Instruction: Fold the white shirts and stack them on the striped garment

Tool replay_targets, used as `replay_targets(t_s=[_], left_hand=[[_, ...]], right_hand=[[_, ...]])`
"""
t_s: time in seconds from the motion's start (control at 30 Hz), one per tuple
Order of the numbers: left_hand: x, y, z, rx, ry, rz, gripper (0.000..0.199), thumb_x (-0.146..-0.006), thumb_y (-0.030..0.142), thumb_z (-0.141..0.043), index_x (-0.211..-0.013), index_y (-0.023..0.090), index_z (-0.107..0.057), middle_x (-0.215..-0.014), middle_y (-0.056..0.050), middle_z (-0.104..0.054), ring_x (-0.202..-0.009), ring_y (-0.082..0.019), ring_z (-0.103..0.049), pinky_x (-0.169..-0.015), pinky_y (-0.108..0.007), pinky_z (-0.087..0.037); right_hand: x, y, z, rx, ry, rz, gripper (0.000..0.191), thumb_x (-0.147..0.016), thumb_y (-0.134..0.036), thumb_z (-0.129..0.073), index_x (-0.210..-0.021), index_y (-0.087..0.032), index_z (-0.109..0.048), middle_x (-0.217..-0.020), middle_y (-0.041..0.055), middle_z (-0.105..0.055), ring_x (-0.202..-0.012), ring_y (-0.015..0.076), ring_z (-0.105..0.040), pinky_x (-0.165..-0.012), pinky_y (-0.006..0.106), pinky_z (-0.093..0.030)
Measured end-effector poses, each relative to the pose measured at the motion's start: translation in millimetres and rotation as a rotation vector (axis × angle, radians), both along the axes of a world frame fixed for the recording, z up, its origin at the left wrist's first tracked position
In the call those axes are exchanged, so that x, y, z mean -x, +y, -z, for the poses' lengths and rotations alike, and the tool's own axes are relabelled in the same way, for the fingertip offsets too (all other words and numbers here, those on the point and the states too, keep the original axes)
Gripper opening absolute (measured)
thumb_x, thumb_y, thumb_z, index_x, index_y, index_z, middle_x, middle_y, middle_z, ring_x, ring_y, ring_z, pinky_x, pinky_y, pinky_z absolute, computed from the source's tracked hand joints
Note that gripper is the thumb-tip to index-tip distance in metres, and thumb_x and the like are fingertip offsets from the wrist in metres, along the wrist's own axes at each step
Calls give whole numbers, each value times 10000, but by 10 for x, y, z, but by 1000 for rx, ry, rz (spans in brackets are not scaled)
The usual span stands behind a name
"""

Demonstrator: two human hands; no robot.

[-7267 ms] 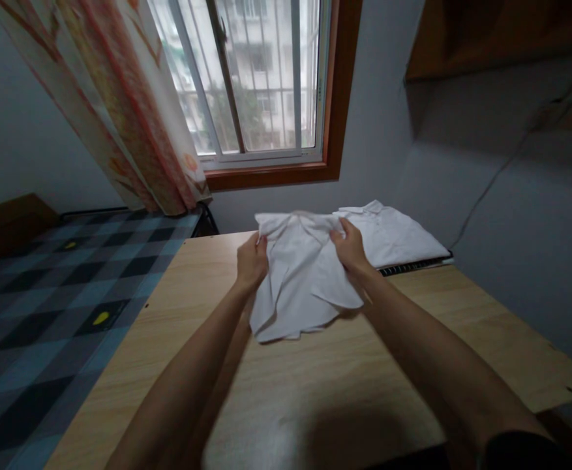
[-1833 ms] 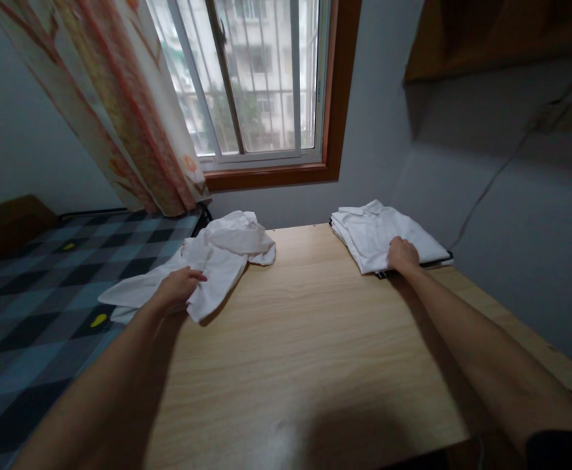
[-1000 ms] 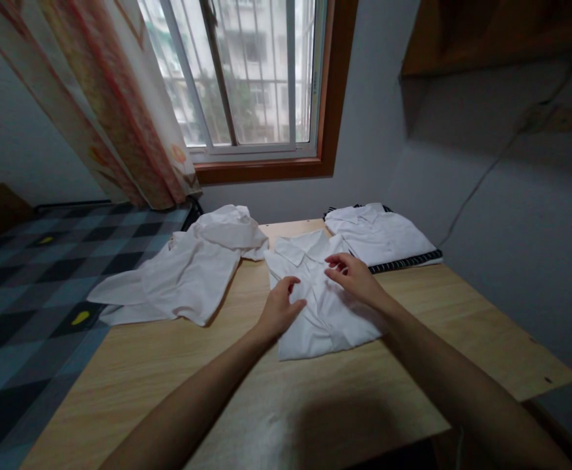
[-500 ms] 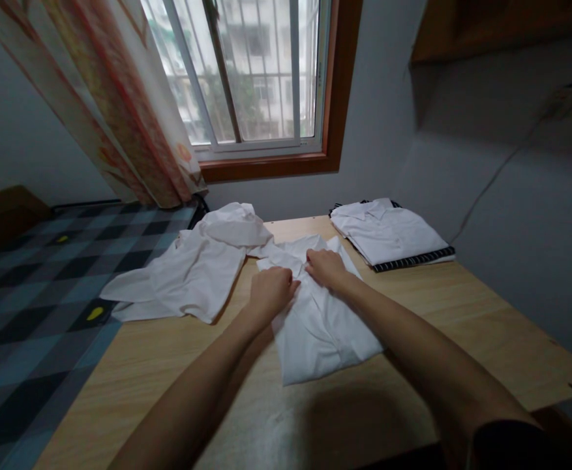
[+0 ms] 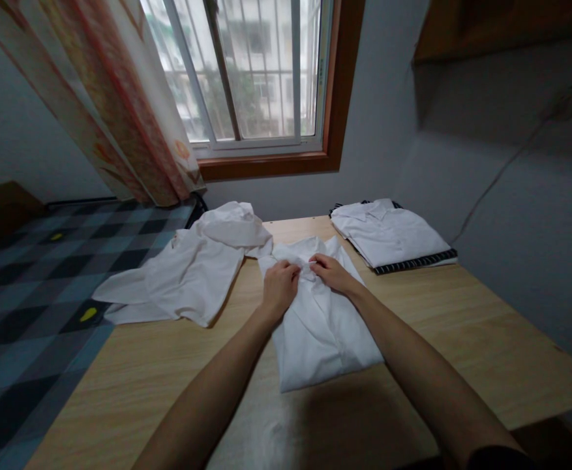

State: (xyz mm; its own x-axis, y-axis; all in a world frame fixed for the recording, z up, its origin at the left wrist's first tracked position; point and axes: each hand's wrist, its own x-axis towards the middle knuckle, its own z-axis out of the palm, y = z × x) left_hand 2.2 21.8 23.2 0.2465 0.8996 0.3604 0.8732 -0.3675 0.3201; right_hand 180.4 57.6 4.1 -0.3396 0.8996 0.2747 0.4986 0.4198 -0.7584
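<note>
A white shirt (image 5: 322, 339), folded into a narrow rectangle with creases down its front, lies on the wooden table (image 5: 202, 365). My left hand (image 5: 282, 282) pinches the cloth near the shirt's upper part, fingers bent. Just to its right, my right hand (image 5: 331, 271) grips the same upper area between thumb and fingers. The two hands are close together but apart. Left of them a loose, crumpled white garment (image 5: 192, 267) is spread over the table, its sleeve reaching over the table's left edge.
At the table's back right lies a stack of folded clothes (image 5: 388, 232), white on top with a black striped one beneath. A bed with a checked cover (image 5: 31, 313) adjoins the table's left side. A curtain (image 5: 134, 111) hangs beside the window (image 5: 261, 78).
My left hand has moved up and slightly right, nearer my right hand. My right hand has shifted slightly down and right. Both stay on the folded shirt.
</note>
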Motion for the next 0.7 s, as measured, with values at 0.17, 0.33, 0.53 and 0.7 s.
replay_targets(t_s=[0.17,0.33,0.53,0.7], left_hand=[[-113,34,13,-3,-356,-27,127,-792,185,-616,-856,165,-724,-837,-54,-707,-811,-181,-629,-800,-305,-480],[-188,20,59,45,-593,-67,84,-760,189,-664,-829,161,-704,-801,-44,-717,-715,-157,-627,-725,-288,-491],[-163,83,138,132,-867,-88,135,-674,233,-727,-771,148,-688,-731,-27,-698,-660,-143,-618,-662,-258,-478],[-153,107,182,159,-905,-54,159,-656,301,-716,-679,148,-678,-622,9,-629,-596,-128,-542,-594,-244,-417]], right_hand=[[42,17,81,-122,135,22,120,-856,-260,-481,-820,-185,-567,-808,-1,-532,-798,159,-511,-760,278,-402],[70,-5,79,-171,174,27,104,-872,-261,-500,-859,-193,-578,-867,22,-531,-883,176,-517,-828,305,-414],[75,-42,49,-222,196,12,119,-890,-234,-503,-876,-184,-609,-850,27,-504,-843,177,-509,-812,316,-431],[116,-50,63,-258,231,18,106,-889,-237,-517,-879,-193,-613,-837,22,-483,-787,172,-507,-742,308,-436]])
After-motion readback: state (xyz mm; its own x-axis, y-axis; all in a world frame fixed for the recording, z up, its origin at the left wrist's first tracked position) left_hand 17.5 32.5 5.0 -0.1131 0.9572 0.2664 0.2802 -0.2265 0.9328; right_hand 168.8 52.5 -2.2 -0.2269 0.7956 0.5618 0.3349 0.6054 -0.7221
